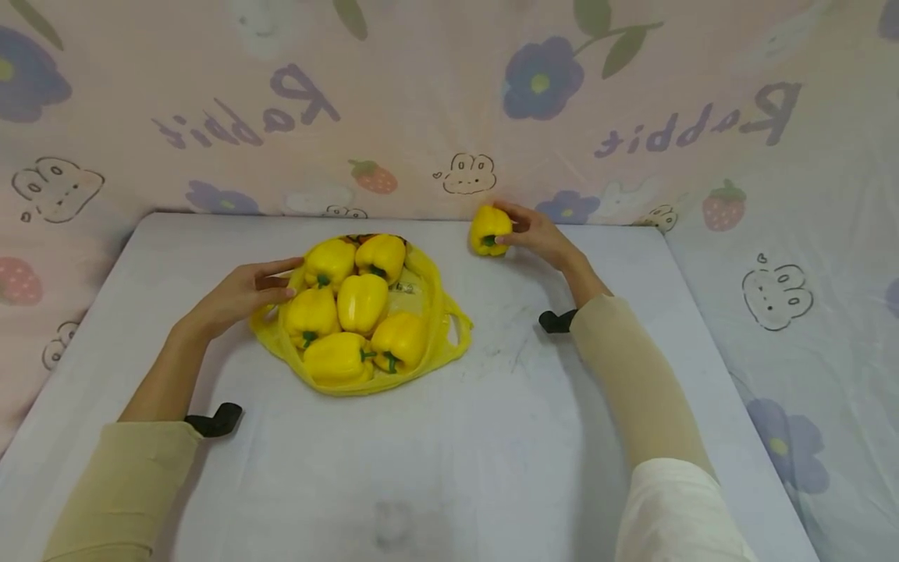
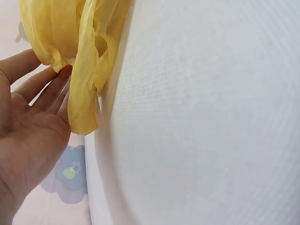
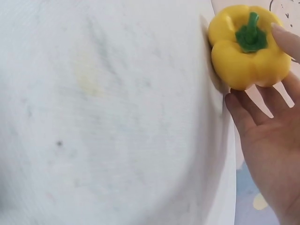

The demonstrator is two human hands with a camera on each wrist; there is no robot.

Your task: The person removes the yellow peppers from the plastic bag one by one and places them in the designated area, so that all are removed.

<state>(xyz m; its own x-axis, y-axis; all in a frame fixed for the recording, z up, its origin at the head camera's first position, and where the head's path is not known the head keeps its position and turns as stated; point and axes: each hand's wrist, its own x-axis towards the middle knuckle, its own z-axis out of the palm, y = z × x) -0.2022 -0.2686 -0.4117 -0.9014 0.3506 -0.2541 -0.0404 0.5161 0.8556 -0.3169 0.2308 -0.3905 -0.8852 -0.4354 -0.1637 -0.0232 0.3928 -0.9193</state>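
Note:
My right hand [image 1: 537, 234] holds a yellow bell pepper [image 1: 486, 226] at the table's far edge, thumb by the green stem and fingers on its other side. In the right wrist view this bell pepper [image 3: 234, 65] appears at the upper right, low against the table. Several more yellow bell peppers [image 1: 361, 303] lie inside an opened yellow plastic bag [image 1: 435, 343] left of centre. My left hand [image 1: 239, 297] is at the bag's left rim. Its extended fingers touch the thin, folded plastic bag [image 2: 84, 93] in the left wrist view.
A white-covered table [image 1: 435, 468] carries everything. Behind it hangs a patterned cloth [image 1: 421, 94] with rabbits, flowers and strawberries, meeting the far edge. A bag handle loop [image 1: 460, 332] sticks out to the right. Black wrist mounts [image 1: 558, 321] stand out from both sleeves.

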